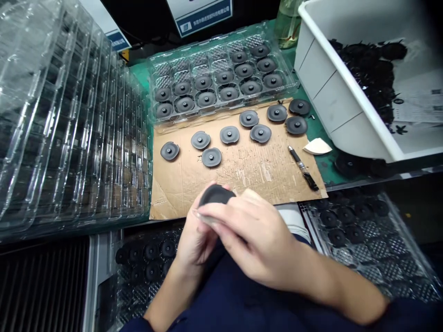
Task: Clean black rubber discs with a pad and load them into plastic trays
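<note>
My left hand [192,235] is wrapped round a dark round disc [215,195], held up over the front edge of the cardboard [187,184]. My right hand [263,235] lies across that disc with its fingers closed in a pinch. A thin pale edge shows at its fingertips; what it is I cannot make out. Beyond the hands, several similar grey discs with a small centre stub, such as this disc [211,157], lie on the cardboard. A black pen-like tool [302,168] and a cream wedge-shaped piece [317,146] lie to the right.
Behind the cardboard stands a clear tray [221,108] partly filled with discs. Tall stacked clear trays [72,124] rise at left. At right a white bin [349,87] holds black parts. Lower trays sit left [138,290] and right [380,258] below the green table [321,161].
</note>
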A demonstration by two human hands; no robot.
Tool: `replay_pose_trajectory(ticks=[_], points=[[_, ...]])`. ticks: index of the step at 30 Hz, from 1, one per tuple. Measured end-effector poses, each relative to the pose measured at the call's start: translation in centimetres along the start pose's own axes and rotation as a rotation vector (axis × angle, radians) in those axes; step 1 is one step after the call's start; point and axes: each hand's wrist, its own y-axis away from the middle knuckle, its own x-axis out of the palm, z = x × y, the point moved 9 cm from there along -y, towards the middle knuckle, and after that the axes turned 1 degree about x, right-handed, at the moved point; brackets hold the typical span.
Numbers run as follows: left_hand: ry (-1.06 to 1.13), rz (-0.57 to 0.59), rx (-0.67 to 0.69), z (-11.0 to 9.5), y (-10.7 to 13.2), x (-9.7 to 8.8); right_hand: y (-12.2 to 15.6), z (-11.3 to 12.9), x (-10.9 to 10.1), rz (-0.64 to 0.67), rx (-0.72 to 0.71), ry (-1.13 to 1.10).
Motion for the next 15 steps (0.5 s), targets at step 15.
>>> replay_pose_trajectory(ticks=[15], points=[[0.005, 0.023, -0.105, 0.7, -0.4, -0.4, 0.9, -2.1, -1.9, 0.047, 0.124, 0.271]])
